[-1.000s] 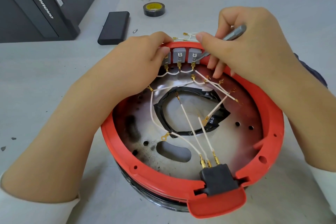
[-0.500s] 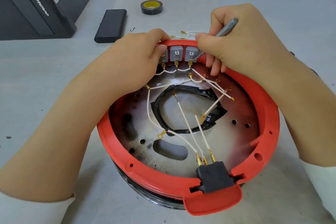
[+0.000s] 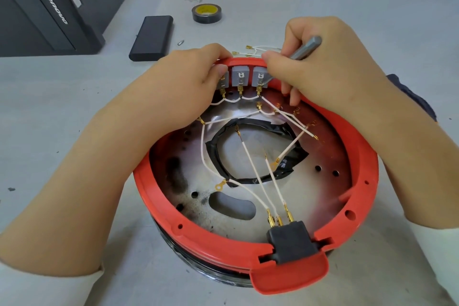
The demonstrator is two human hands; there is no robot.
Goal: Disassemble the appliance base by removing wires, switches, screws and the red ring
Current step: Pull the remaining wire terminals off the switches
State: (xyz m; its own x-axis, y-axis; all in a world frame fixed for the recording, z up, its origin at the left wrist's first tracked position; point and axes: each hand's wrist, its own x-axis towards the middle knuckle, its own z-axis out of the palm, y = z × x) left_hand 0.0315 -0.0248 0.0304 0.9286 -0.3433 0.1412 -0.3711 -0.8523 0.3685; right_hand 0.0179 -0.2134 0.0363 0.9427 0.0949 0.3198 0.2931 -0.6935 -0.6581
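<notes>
Both hands crowd red ring's far edge.

Tape roll lies behind the base, box left.

Tool tip hidden behind right hand.

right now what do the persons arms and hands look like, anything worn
Both hands are bare: no gloves, rings or watch visible. The left hand and right hand lead to bare forearms; a white sleeve cuff shows near each elbow at the bottom corners.
</notes>
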